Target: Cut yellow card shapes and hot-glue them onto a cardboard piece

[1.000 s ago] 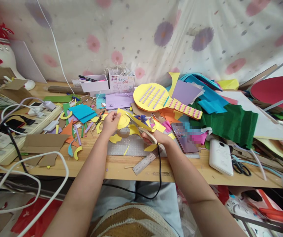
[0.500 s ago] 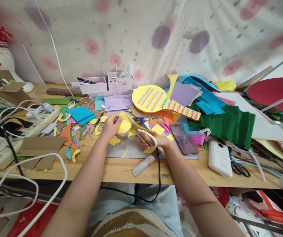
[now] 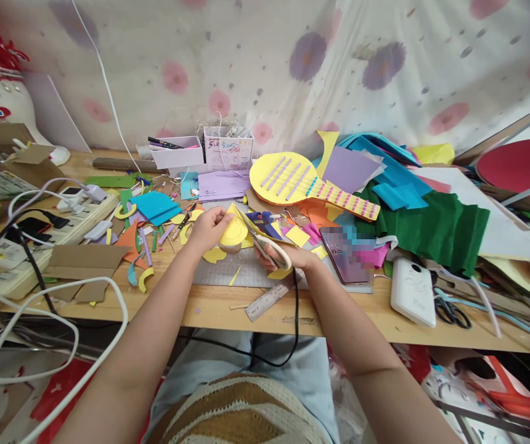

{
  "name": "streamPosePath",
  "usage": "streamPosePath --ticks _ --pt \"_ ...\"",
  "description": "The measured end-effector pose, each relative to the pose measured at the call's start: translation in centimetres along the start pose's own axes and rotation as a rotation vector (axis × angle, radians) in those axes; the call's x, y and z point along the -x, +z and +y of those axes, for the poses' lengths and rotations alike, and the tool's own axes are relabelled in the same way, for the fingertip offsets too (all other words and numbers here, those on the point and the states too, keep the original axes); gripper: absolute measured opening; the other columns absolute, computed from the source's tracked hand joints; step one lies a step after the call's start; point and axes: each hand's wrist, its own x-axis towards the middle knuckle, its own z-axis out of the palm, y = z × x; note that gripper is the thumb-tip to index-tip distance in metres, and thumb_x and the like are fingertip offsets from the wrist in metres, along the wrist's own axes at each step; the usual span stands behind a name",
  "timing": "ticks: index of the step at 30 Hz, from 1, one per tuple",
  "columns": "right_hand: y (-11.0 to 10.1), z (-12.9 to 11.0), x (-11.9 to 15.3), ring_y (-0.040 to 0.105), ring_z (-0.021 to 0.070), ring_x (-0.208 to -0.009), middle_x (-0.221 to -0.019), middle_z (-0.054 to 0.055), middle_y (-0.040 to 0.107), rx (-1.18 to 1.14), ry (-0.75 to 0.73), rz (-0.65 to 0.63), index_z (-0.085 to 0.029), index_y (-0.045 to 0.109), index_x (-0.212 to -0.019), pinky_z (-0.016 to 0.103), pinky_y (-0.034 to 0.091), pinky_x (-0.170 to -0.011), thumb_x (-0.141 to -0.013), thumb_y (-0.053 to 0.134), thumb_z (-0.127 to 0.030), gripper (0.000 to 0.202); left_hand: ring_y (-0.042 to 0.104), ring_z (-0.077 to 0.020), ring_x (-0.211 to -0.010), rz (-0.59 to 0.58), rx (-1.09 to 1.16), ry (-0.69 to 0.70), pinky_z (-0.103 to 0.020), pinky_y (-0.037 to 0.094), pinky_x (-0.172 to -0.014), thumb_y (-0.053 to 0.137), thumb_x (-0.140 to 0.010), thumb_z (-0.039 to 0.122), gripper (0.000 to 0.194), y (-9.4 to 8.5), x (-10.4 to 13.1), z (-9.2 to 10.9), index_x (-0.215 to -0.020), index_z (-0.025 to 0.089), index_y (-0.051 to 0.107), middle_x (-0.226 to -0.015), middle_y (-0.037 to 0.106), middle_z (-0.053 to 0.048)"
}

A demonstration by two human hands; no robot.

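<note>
Between the fingers of my left hand (image 3: 209, 227) is a piece of yellow paper (image 3: 234, 229) with a curved line drawn on it. My right hand (image 3: 277, 254) is wrapped round the pale handles of a pair of scissors (image 3: 282, 258), whose blades lie against the paper's right side. Below both hands lies a grey cutting mat (image 3: 214, 276) with yellow scraps on it. A metal ruler (image 3: 267, 301) rests at the mat's front edge. Behind the hands sits a yellow paper guitar-shaped craft (image 3: 288, 179) with purple strips and a dotted neck.
A phone (image 3: 346, 259), a white power bank (image 3: 413, 293) and black-handled scissors (image 3: 452, 310) lie to the right. Green crepe paper (image 3: 436, 231) is heaped behind them. At left are a power strip (image 3: 57, 237), cardboard (image 3: 84, 262) and a looping white cable (image 3: 124, 308). A black cable crosses the table's front edge.
The view has shifted slightly. The yellow paper has turned a little in my left hand, and the strip beside the scissor blades looks lower. Both hands keep their holds.
</note>
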Motion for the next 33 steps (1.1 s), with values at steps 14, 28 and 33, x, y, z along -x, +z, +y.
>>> streamPosePath --ticks 14,28,33 --pt "0.3 -1.1 0.5 0.028 0.0064 -0.048 -0.058 -0.005 0.030 -0.102 0.100 0.075 -0.020 0.034 -0.070 0.024 0.023 -0.044 -0.065 0.047 -0.075 0.057 0.046 -0.0091 -0.047 -0.070 0.020 -0.107 -0.020 0.035 -0.044 0.062 -0.069 0.036 0.022 -0.5 -0.5 1.2 -0.067 0.015 0.056 -0.056 0.054 0.001" --pt "0.3 -1.8 0.9 0.026 0.0051 -0.047 -0.054 -0.006 0.031 -0.102 0.184 0.117 -0.019 0.034 -0.067 0.022 0.020 -0.043 -0.064 0.052 -0.073 0.057 0.036 -0.0091 -0.044 -0.165 -0.201 -0.028 -0.021 0.026 -0.042 0.051 -0.075 0.040 0.029 -1.6 -0.8 1.3 -0.058 0.017 0.051 -0.050 0.043 0.002" --pt "-0.1 -1.6 1.0 0.028 0.0053 -0.046 -0.053 -0.006 0.031 -0.067 0.170 0.101 -0.019 0.034 -0.066 0.022 0.020 -0.043 -0.066 0.052 -0.071 0.055 0.037 -0.0106 -0.046 -0.177 -0.321 0.004 -0.023 0.026 -0.044 0.045 -0.079 0.042 0.032 -1.9 -1.1 0.8 -0.058 0.018 0.047 -0.051 0.043 0.001"
